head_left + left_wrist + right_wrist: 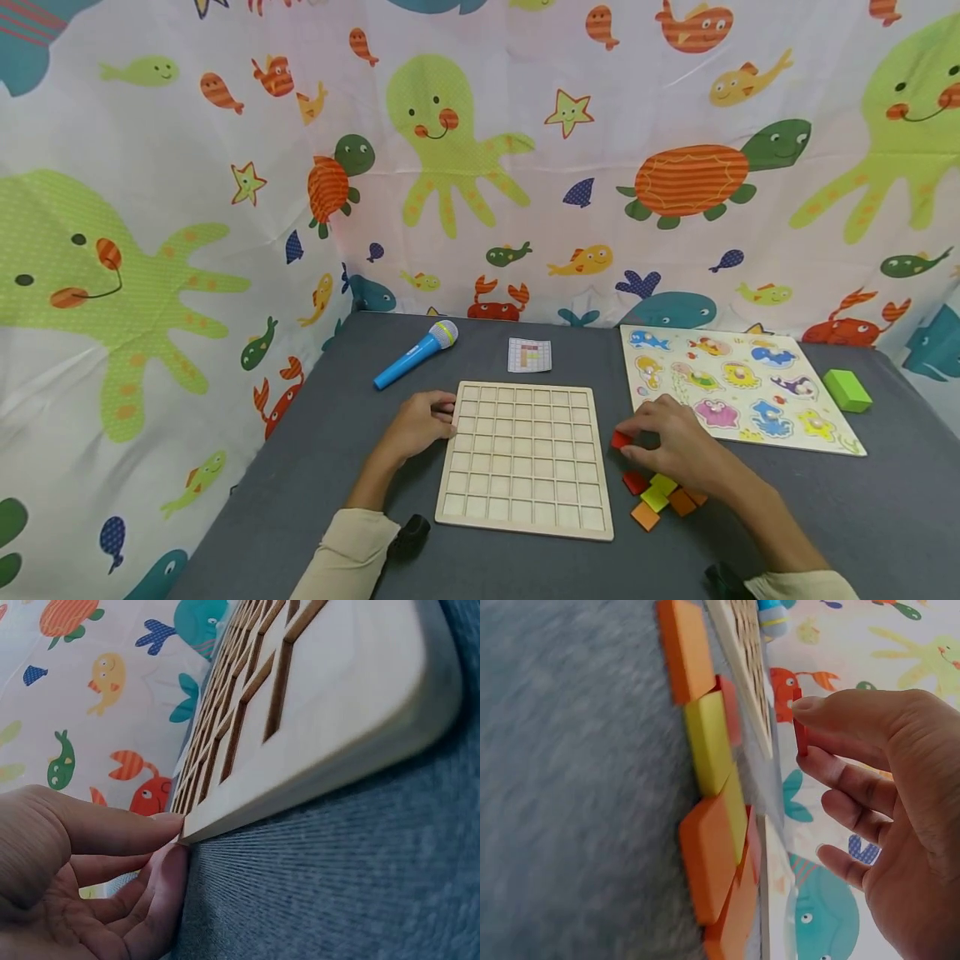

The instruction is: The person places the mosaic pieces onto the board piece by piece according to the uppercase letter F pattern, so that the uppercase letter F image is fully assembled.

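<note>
A pale wooden grid board with rows of square recesses lies flat on the table. My left hand holds its left edge, the thumb at the rim and the fingers beside it. My right hand pinches a red square tile between thumb and fingertips, above the table to the right of the board. Below that hand lies a loose pile of tiles: a red tile, yellow tiles and orange tiles, some overlapping.
Beyond the board are a small card with a coloured grid pattern and a blue toy microphone. At the right lie a sea-animal puzzle board and a green block. A printed sea-creature curtain hangs behind the table.
</note>
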`<state>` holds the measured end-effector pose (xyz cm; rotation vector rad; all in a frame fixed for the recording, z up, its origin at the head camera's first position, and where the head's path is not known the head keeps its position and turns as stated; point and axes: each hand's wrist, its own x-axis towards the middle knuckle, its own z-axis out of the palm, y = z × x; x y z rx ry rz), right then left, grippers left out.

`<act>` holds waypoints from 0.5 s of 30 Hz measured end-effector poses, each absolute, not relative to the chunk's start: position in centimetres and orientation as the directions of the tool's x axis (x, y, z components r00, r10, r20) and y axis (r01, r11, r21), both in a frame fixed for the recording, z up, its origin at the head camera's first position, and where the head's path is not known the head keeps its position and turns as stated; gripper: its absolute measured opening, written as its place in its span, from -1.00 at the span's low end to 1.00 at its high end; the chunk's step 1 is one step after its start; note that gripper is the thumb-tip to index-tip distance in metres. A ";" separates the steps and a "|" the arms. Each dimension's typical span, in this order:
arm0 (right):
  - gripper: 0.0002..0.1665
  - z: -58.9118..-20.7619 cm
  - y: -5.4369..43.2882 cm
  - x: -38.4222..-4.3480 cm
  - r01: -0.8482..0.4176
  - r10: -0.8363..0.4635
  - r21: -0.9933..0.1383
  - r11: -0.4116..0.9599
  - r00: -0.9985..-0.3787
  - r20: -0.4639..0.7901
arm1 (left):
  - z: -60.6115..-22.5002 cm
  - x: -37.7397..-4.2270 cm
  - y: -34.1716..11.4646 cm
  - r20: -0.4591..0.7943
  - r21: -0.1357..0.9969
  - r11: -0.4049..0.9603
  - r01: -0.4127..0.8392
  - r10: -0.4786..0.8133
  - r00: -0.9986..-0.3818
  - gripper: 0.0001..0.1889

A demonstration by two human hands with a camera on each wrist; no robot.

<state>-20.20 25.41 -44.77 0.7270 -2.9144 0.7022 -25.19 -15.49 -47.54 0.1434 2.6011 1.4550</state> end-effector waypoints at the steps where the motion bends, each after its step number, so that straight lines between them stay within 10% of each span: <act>1: -0.73 -44.7 25.2 -20.3 -0.456 -0.431 -0.421 0.784 -0.888 0.159 | -47.5 -25.2 -15.5 -0.092 0.851 0.525 0.007 0.162 -0.983 -0.44; 15: -0.71 -44.5 22.9 -21.6 -0.489 -0.451 -0.455 0.744 -0.870 0.198 | -46.9 -24.8 -15.4 -0.096 0.856 0.516 0.003 0.165 -0.982 -0.42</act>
